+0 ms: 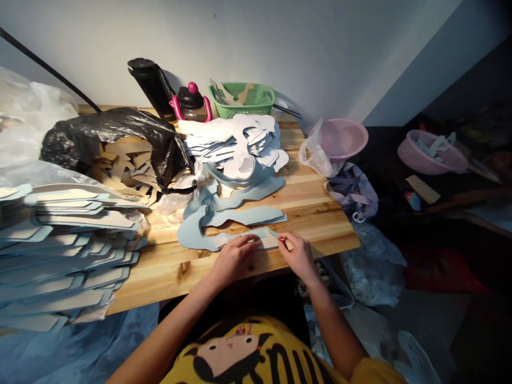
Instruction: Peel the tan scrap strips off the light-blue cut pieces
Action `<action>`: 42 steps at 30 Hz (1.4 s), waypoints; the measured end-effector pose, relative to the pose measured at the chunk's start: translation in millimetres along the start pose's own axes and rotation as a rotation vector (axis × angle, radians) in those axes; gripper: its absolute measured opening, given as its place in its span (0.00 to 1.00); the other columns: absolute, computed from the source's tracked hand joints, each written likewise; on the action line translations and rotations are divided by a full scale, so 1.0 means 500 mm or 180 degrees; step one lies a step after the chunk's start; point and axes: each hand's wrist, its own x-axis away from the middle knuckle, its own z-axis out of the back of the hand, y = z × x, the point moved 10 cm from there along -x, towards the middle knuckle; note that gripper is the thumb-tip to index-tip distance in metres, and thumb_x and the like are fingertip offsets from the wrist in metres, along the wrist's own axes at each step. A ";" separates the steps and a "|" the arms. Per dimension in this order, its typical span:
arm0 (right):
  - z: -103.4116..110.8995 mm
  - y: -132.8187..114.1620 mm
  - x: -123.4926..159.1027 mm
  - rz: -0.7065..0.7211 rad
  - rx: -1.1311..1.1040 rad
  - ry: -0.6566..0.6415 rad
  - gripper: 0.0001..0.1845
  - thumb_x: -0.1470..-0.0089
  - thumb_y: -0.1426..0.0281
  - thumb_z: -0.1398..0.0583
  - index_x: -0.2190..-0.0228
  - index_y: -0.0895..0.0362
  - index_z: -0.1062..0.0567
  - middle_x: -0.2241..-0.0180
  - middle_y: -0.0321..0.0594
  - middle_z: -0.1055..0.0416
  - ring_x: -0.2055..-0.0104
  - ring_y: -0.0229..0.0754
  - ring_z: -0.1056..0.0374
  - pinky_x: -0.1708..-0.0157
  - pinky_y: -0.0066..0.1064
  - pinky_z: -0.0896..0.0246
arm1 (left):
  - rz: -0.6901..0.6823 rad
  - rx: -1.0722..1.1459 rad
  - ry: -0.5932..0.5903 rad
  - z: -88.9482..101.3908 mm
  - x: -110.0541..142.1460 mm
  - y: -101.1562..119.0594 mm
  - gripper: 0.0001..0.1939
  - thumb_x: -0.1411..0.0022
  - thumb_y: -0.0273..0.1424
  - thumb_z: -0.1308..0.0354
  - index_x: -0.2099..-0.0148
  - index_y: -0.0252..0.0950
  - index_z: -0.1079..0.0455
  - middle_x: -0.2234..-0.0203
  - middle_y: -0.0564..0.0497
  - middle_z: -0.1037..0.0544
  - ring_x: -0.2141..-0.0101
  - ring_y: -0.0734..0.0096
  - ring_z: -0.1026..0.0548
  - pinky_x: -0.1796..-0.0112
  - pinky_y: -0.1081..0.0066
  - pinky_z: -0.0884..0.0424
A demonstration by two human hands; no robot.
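Observation:
A light blue cut-out piece [191,234] with a beige insert [269,242] lies near the front edge of the wooden table [312,208]. My left hand [234,255] rests flat on it, fingers stretched out and pressing down. My right hand [296,252] pinches the right end of the beige insert between thumb and fingers. More light blue cut-outs [244,198] lie just behind, and a pile of white ones [236,141] behind those.
A tall stack of blue-and-beige pieces [60,250] fills the left. A black bag of beige cut-outs [116,146], a black flask [150,85], a pink-handled cup [192,101] and a green basket [244,98] stand at the back. Pink bowls [344,137] [430,152] sit to the right.

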 end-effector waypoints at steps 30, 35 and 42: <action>0.108 0.077 0.160 0.0150 0.0755 0.0457 0.26 0.34 0.61 0.47 0.83 0.56 0.32 0.82 0.36 0.37 0.78 0.35 0.38 0.71 0.27 0.42 | -0.0721 -0.1143 -0.0495 -0.008 -0.003 0.050 0.26 0.36 0.23 0.47 0.36 0.25 0.41 0.46 0.33 0.26 0.48 0.55 0.26 0.46 0.59 0.29; 0.030 0.241 0.279 -0.0013 0.1495 -0.0864 0.16 0.48 0.54 0.40 0.71 0.53 0.19 0.64 0.50 0.21 0.60 0.54 0.25 0.61 0.39 0.32 | -0.1147 -0.1251 0.0059 0.094 0.014 0.118 0.19 0.31 0.26 0.50 0.40 0.34 0.35 0.47 0.39 0.24 0.45 0.59 0.26 0.44 0.57 0.30; -0.004 0.197 0.223 0.0010 0.0482 -0.1812 0.19 0.38 0.55 0.46 0.67 0.51 0.20 0.64 0.42 0.20 0.61 0.46 0.23 0.60 0.31 0.30 | -0.0764 -0.2267 0.2176 0.521 0.177 0.132 0.17 0.29 0.25 0.52 0.44 0.42 0.30 0.43 0.49 0.25 0.43 0.66 0.27 0.33 0.47 0.49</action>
